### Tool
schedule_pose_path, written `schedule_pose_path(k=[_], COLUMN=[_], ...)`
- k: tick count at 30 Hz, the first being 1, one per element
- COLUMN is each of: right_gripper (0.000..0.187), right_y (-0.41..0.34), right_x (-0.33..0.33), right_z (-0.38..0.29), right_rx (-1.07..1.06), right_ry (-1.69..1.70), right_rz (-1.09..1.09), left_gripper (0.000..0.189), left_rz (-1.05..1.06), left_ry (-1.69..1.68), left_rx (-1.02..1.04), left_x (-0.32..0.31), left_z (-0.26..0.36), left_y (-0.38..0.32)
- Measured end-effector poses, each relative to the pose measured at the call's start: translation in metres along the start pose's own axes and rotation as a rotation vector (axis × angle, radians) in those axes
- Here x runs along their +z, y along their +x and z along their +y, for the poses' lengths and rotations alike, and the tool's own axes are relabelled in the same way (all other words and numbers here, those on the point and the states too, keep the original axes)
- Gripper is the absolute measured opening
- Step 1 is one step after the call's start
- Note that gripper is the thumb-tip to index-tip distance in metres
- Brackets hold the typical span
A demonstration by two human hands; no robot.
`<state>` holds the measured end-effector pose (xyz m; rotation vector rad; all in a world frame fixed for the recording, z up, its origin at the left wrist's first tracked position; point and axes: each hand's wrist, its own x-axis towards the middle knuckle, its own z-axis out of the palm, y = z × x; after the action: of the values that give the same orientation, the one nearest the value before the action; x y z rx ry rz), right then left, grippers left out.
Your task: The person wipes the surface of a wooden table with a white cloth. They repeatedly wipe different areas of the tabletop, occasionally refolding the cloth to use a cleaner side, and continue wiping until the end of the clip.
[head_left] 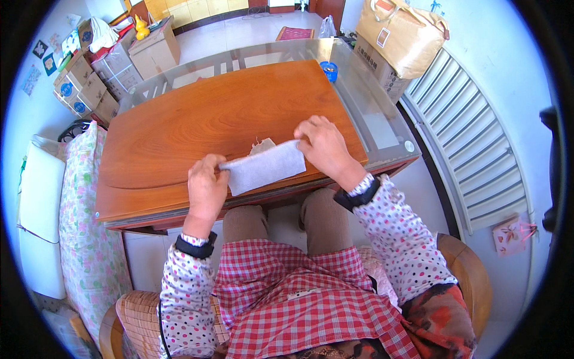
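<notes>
A white rectangle of cloth (268, 168) is stretched between my two hands above the near edge of a wooden board (215, 116). My left hand (207, 186) pinches its upper left corner between thumb and fingers. At the upper right corner, my right hand (325, 146) grips it the same way, slightly farther from my body. The lower edge of the cloth hangs free toward my lap. Behind it, a small beige scrap of fabric with frayed threads (263, 146) lies on the board, partly hidden by the cloth.
The board rests on a glass-topped table (385, 134). A blue round container (329, 71) stands by the board's far right corner. Cardboard boxes (154, 49) are stacked at far left, and a large tan bag (401, 36) sits at far right. A floral-covered seat (85, 215) flanks the left side.
</notes>
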<state>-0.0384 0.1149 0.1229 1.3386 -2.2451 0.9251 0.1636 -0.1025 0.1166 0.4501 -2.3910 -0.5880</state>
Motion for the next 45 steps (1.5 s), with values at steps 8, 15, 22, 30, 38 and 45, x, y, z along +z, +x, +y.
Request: schedule_pose_path(k=[8,15,22,30,38,45], right_gripper=[0.019,0.021,0.017,0.017,0.014,0.013], right_y=[-0.045,-0.103,-0.150,-0.185,-0.204,-0.206], right_x=[0.023,0.009,0.014,0.010,0.012,0.014], right_z=[-0.004,-0.025,-0.041,-0.011,-0.010,-0.006], right_rx=[0.064,0.088,0.231,0.260,0.131,0.137], right_ry=[0.202,0.173,0.282,0.266,0.192,0.184], right_rz=[0.035,-0.036,-0.146,-0.123,-0.109,-0.077], left_gripper=[0.016,0.018,0.028,0.027,0.030,0.049], left_rz=[-0.010,0.062,-0.061,-0.138,-0.081,-0.156], left_ry=[0.143,0.327,0.285,0.439,0.247,0.152], left_rx=[0.134,-0.080,0.151,0.236,0.336,0.357], left_x=[0.024,0.031,0.046,0.041,0.045,0.088], left_z=[0.001,-0.007,0.035,-0.006,0.055,0.108], left_y=[-0.019,-0.047,-0.051,-0.046,0.027,0.028])
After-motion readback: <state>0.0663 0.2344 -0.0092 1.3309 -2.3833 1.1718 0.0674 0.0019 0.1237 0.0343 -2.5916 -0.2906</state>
